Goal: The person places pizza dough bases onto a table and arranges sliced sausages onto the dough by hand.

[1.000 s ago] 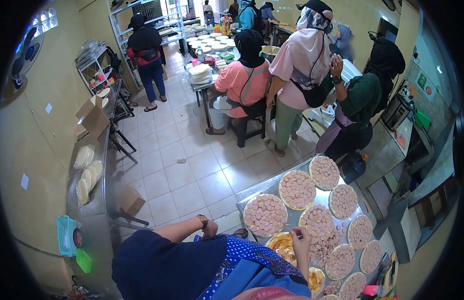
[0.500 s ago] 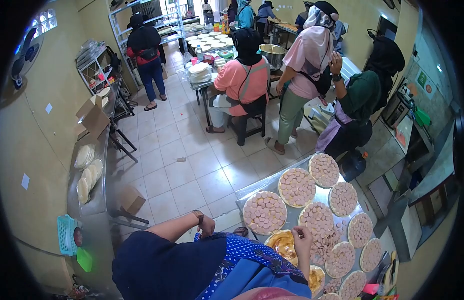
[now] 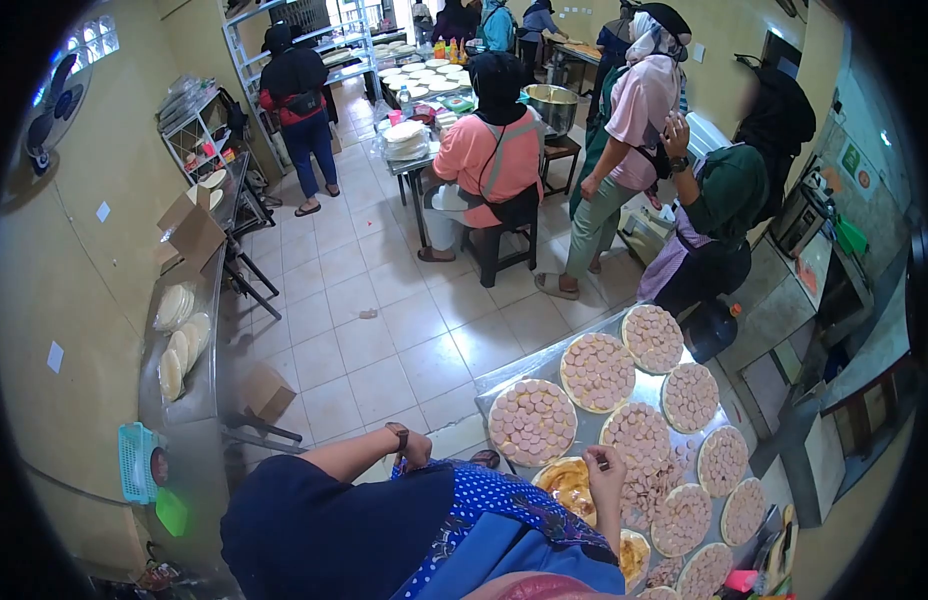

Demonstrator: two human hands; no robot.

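Someone in pink (image 3: 640,130) has shifted rightward over the last second, baring more of a metal pot (image 3: 552,112). On my feed, the right hand (image 3: 605,470) is bunched beside the sauced round (image 3: 564,486) on the counter (image 3: 588,430), the left hand (image 3: 415,450) curled near polka-dot cloth (image 3: 472,494); I cannot tell whether either grips anything.

Flat, pale-rimmed topped rounds (image 3: 532,422), closely covered with pinkish slices, lie spread over a silvery table (image 3: 587,436) — loose slices (image 3: 671,478) are scattered in among them — while two sauce-smeared rounds (image 3: 564,486) (both partly hidden) lie at the near side, glossy orange-brown inside pale rims
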